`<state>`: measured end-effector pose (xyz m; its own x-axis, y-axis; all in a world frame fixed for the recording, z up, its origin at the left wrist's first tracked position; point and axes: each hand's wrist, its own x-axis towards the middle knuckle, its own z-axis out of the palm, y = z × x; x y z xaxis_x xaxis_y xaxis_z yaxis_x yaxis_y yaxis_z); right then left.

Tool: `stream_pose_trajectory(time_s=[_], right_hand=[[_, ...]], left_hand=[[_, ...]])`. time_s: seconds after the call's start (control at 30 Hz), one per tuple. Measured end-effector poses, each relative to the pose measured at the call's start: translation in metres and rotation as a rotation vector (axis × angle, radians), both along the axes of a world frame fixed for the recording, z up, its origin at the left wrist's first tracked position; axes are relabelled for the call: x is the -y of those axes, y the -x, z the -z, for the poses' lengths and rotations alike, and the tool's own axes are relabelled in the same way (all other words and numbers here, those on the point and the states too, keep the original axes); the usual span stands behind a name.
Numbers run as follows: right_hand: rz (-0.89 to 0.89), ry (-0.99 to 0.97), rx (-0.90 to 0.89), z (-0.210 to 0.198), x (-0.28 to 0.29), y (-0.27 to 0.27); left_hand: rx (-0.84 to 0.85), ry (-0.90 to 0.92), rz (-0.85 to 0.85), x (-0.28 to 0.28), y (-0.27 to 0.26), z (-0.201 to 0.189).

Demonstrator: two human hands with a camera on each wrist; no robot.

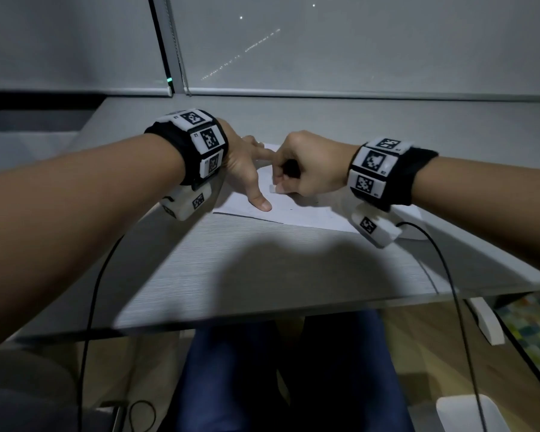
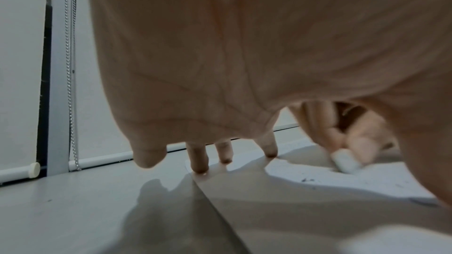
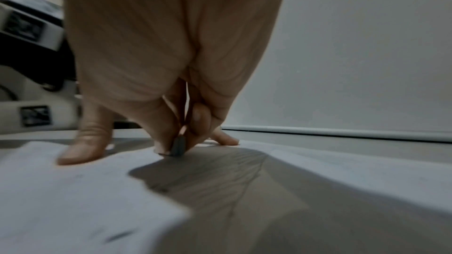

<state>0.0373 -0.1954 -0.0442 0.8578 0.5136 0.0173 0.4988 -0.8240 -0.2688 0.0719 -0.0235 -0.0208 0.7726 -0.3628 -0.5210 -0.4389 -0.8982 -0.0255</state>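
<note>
While the left hand (image 1: 242,169) is pressing down on the sheet of paper (image 1: 312,215) with its fingers straight and spread, the right hand (image 1: 306,171) is pinching a small white eraser (image 1: 272,189) between its curled thumb and fingertips, holding the lower end against the sheet. The left hand is gripping nothing. The left wrist view is showing three fingertips (image 2: 201,168) planted near the paper's far edge, with the little finger appearing raised just off the desk (image 1: 231,263). The head view is showing the left thumb lying flat on the paper just beside the eraser. The paper is lying flat on the grey desk, somewhat askew to its front edge, between the two forearms. The eraser is touching the sheet near its middle, just right of the left thumb, and a few faint dark marks (image 2: 307,180) are showing on the paper near it. Black wristbands (image 1: 205,141) carrying square black-and-white markers are wrapping both wrists, and thin black cables (image 1: 91,307) are hanging from them below the desk edge. A grey roller blind (image 1: 356,42) is hanging behind the desk, its bead chain (image 2: 69,65) dangling at the left.
</note>
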Motion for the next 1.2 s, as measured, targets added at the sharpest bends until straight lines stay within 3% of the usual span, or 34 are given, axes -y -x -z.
stream_pose_trajectory(time_s=[0.13,0.33,0.57,0.73,0.93,1.2], right_hand=[[0.058,0.016,0.054,0.001,-0.001,-0.010],[-0.029,0.030,-0.025,0.000,0.004,0.004],[0.118,-0.005,0.042,0.004,-0.005,-0.012],[-0.018,0.019,-0.031,0.003,-0.009,0.010],[0.115,0.031,0.010,-0.002,-0.014,-0.010],[-0.030,0.058,-0.082,-0.006,0.012,0.019]], left_hand=[[0.015,-0.012,0.004,0.000,0.001,0.000],[-0.033,-0.025,0.017,0.001,0.000,-0.002],[0.030,-0.026,0.016,0.002,0.001,0.001],[0.027,-0.027,0.030,0.002,0.000,0.001],[0.054,-0.042,0.020,0.004,0.004,-0.002],[0.027,-0.030,0.045,0.001,-0.003,0.001]])
